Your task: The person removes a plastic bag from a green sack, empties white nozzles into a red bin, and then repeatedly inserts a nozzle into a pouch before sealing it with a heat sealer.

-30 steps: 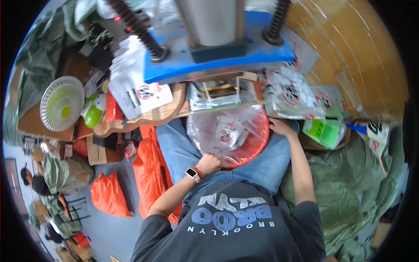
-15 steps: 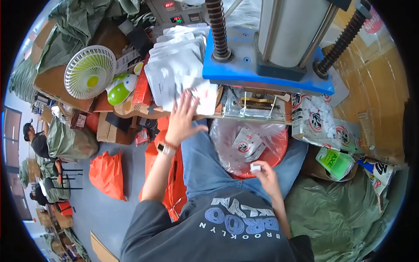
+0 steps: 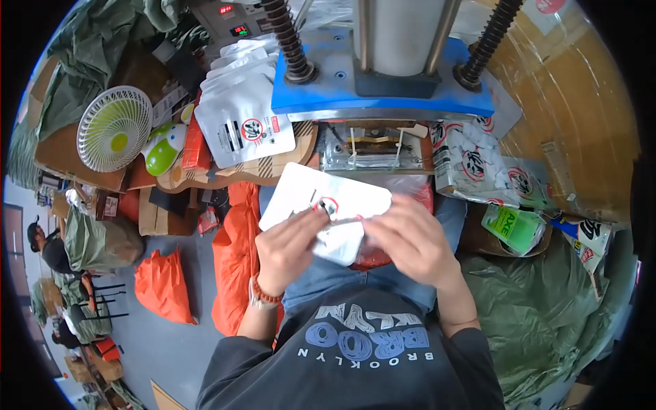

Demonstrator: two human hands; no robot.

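A white flat pouch [image 3: 301,188] with a round red-and-black print is held over my lap, tilted. My left hand [image 3: 287,249] grips its near left side, fingers closed on it. My right hand [image 3: 415,240] is at its right end, fingers closed against the edge and slightly blurred. Whether a small white piece is still in the right fingers is hidden. A stack of similar pouches [image 3: 239,109] lies on the bench edge beyond my left hand. Below the pouch, the red basin [image 3: 372,258] lined with clear plastic is mostly covered.
A blue press [image 3: 383,96] with springs stands ahead, above a metal bed [image 3: 372,154]. Right of it is an open box of small white pieces [image 3: 471,160]. A white fan [image 3: 115,128] and a green toy-like item [image 3: 164,147] sit left. Orange bags [image 3: 164,283] lie on the floor.
My left hand has come back from the pouch stack with a pouch. My right hand has risen from the basin to meet it. The view has shifted a little.
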